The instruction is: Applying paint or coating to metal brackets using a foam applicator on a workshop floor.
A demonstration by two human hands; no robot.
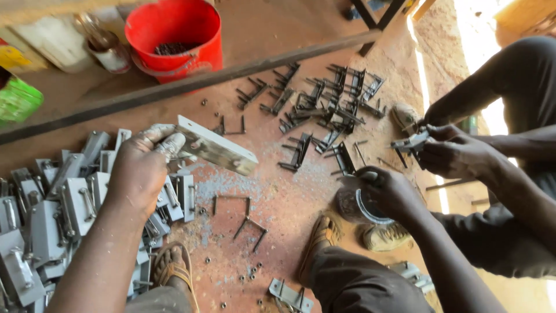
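Note:
My left hand (142,171) grips a flat grey metal plate (217,148) by its left end and holds it tilted above the reddish floor. Just below and to the left of that hand lies a heap of similar grey metal brackets (63,208). My right hand (388,191) is closed over the rim of a small clear round container (349,204) standing on the floor. Bent U-shaped metal rods (250,225) and small nuts (252,271) lie on the floor between my hands.
Another person sits at the right, their hands (454,153) holding a small metal piece (412,141). Several dark metal clamps (324,107) are spread ahead. A red bucket (174,37) and a long dark bar (191,84) lie at the back. My sandalled feet (172,268) are below.

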